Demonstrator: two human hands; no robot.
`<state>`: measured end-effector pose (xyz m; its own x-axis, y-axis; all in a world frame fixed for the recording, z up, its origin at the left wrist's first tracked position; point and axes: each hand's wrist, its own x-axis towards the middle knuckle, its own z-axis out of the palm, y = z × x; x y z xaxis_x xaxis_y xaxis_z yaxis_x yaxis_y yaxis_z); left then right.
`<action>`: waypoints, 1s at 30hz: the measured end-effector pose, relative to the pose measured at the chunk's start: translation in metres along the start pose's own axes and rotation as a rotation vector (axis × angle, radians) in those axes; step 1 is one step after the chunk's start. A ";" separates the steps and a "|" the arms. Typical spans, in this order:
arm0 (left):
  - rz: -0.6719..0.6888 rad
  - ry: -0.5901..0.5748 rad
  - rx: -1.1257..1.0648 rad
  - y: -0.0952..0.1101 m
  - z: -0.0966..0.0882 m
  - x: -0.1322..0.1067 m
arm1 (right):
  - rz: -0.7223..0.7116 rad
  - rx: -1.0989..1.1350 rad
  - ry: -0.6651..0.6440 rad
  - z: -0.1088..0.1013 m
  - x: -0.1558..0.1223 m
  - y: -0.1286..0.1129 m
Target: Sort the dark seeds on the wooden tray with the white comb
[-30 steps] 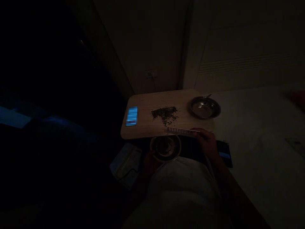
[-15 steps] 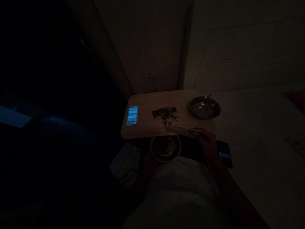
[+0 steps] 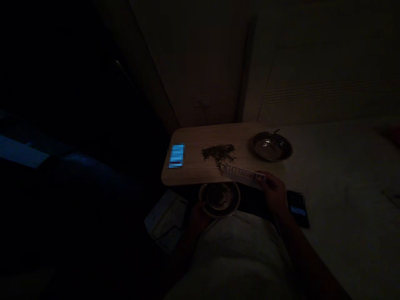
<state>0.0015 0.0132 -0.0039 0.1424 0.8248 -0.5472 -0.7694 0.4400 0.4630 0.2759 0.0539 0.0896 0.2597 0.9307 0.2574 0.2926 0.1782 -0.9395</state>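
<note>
My left hand [image 3: 199,215] is closed on the rim of a metal bowl [image 3: 236,205], held just below the near edge of a small wooden table [image 3: 190,175]. Some pale bits show inside the bowl. In my right hand [image 3: 273,189] is a long, pale strip with a row of slots [image 3: 242,172]; its exact kind is hard to tell in the dark. The strip's far end is over the table near its front edge, beside a spread of small dark seeds or grains [image 3: 218,153].
A lit phone [image 3: 176,156] lies at the table's left end. At its right end stands a second metal bowl [image 3: 271,146] with a handle sticking out. Another phone [image 3: 298,209] rests on the pale surface at right. Behind is a wall socket [image 3: 202,102].
The slotted strip has turned, so more of its face shows. The whole view has shifted slightly, and my left hand still holds the bowl under the table edge.
</note>
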 end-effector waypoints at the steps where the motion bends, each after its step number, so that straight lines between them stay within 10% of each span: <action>1: -0.018 0.023 0.006 0.000 0.000 0.001 | 0.000 0.001 0.022 0.000 0.001 0.002; 30: -0.065 0.034 -0.027 -0.004 -0.004 0.007 | -0.077 -0.029 -0.053 0.009 0.001 -0.016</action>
<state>0.0027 0.0157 -0.0121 0.1715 0.7821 -0.5991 -0.7759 0.4820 0.4071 0.2629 0.0545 0.1029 0.1862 0.9304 0.3158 0.3371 0.2415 -0.9100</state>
